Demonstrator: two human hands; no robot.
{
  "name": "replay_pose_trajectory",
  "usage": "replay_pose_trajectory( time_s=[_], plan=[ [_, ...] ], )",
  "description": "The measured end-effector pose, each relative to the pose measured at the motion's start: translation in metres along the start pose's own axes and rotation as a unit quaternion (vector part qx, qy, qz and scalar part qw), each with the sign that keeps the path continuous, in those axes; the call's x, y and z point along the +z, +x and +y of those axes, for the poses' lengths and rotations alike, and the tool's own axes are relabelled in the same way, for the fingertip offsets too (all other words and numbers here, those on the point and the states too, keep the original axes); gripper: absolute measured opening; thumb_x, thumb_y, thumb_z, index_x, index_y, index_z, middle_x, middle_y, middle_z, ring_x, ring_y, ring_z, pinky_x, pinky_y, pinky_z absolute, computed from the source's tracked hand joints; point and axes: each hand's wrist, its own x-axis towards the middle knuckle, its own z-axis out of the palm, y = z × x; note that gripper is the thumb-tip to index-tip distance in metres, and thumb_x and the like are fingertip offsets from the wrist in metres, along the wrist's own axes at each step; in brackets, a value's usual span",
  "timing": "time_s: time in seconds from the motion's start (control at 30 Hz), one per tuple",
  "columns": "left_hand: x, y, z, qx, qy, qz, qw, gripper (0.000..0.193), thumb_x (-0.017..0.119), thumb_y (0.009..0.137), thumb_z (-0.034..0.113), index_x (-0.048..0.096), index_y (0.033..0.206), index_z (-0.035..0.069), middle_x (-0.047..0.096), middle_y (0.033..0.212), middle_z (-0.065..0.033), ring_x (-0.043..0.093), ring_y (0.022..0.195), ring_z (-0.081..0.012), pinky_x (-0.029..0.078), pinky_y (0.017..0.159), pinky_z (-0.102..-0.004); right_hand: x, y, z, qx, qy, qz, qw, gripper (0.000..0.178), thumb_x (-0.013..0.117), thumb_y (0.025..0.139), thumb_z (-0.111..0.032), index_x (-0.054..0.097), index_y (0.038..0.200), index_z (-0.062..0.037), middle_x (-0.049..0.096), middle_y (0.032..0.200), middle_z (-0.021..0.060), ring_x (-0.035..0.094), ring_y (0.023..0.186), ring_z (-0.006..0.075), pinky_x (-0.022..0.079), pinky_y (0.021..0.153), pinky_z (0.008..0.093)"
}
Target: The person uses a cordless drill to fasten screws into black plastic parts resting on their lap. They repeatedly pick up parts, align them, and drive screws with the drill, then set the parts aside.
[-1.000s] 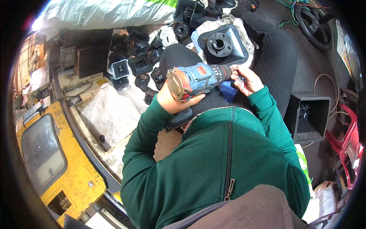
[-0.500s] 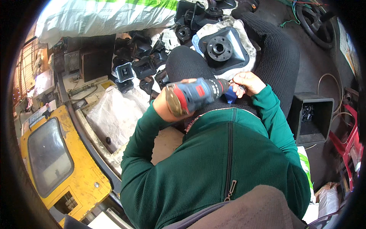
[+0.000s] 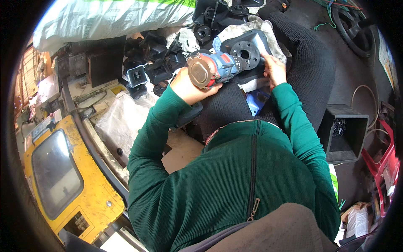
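Note:
My left hand (image 3: 189,89) is wrapped round the grip of a blue and red cordless drill (image 3: 223,66). The drill's front end lies against or just over the round hub of a black flanged part (image 3: 250,53); its tip is hidden. That part has a ring of holes around a central bore and rests on whitish cloth (image 3: 275,40) over my lap. On the part's right edge, my right hand (image 3: 275,72) holds it with fingers and thumb bent around the rim. A blue piece (image 3: 255,103) shows between my thighs, its kind unclear.
Many black molded parts (image 3: 158,69) are heaped beyond my left knee. A grey bin (image 3: 346,147) with small dark hardware stands at right, near a red plastic chair (image 3: 380,155). A yellow machine panel (image 3: 90,185) is at left, and a large white sack (image 3: 113,21) lies at the far left.
The drill has moved forward from near my lap to the flanged part's hub. My right hand has gone from beside the drill tip to the part's right edge.

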Motion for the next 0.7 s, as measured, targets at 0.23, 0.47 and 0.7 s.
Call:
replay_pose_trajectory(
  time_s=[0.23, 0.47, 0.7],
  plan=[
    [-0.007, 0.024, 0.006, -0.041, -0.072, -0.035, 0.996, 0.043, 0.076, 0.071, 0.017, 0.056, 0.106, 0.002, 0.062, 0.094, -0.0074, 0.059, 0.088, -0.017, 0.047, 0.081, -0.0312, 0.004, 0.016, 0.018, 0.036, 0.026, -0.012, 0.999, 0.023, 0.071, 0.078, -0.03, 0.064, 0.089, -0.012, 0.055, 0.073, -0.0078, 0.043, 0.059, 0.0016, 0.032, 0.048, 0.0185],
    [-0.014, 0.03, 0.01, -0.123, -0.231, -0.051, 0.964, 0.047, 0.077, 0.07, 0.021, 0.057, 0.105, -0.001, 0.064, 0.084, -0.0084, 0.06, 0.067, -0.0122, 0.051, 0.059, -0.0265, 0.01, 0.016, 0.015, 0.022, 0.073, -0.008, 0.997, 0.014, 0.067, 0.08, -0.022, 0.057, 0.074, -0.0143, 0.043, 0.062, -0.009, 0.032, 0.049, 0.0023, 0.026, 0.046, 0.0194],
    [-0.01, 0.042, 0.002, -0.133, -0.212, -0.078, 0.965, 0.045, 0.076, 0.071, 0.017, 0.055, 0.107, 0.0, 0.063, 0.082, -0.0071, 0.059, 0.062, -0.0116, 0.049, 0.055, -0.0263, 0.001, 0.024, 0.025, 0.022, 0.075, -0.042, 0.996, 0.017, 0.071, 0.076, -0.025, 0.062, 0.085, -0.0139, 0.056, 0.078, -0.007, 0.044, 0.064, 0.0021, 0.031, 0.05, 0.0187]
  ],
)
